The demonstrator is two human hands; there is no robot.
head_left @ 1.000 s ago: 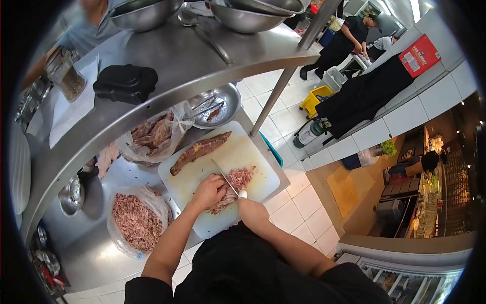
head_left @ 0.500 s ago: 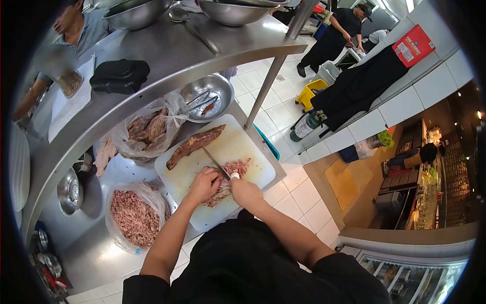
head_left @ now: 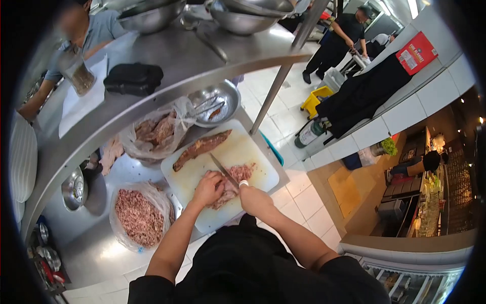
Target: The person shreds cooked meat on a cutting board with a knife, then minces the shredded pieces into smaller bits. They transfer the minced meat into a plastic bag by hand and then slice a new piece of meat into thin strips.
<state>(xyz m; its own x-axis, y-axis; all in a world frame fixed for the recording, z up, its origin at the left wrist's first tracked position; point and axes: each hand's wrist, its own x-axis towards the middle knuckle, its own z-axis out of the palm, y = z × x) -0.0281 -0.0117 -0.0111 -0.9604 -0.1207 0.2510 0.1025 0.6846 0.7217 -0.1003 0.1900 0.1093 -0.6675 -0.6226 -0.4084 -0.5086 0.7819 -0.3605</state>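
Note:
My right hand [head_left: 255, 199] is closed around the light handle of a kitchen knife [head_left: 223, 168], whose blade points away across the white cutting board [head_left: 258, 152]. My left hand [head_left: 208, 188] has its fingers curled on a piece of meat [head_left: 227, 198] beside the blade; its fingertips are partly hidden. Finely chopped meat [head_left: 243, 172] lies to the right of the blade. Along the board's far left side rests a long browned slab of meat [head_left: 202, 149], touched by neither hand.
Left of the board stand a plastic bag of chopped meat [head_left: 139, 218] and a bag of larger meat pieces [head_left: 159, 133]. A metal bowl [head_left: 229, 114] with tongs sits behind. A steel shelf [head_left: 187, 71] overhangs the counter. One person stands across the shelf, another farther back.
The whole view has shifted slightly. The knife blade has swung and now lies apart from the long slab, closer to my left fingers. Both hands keep their holds.

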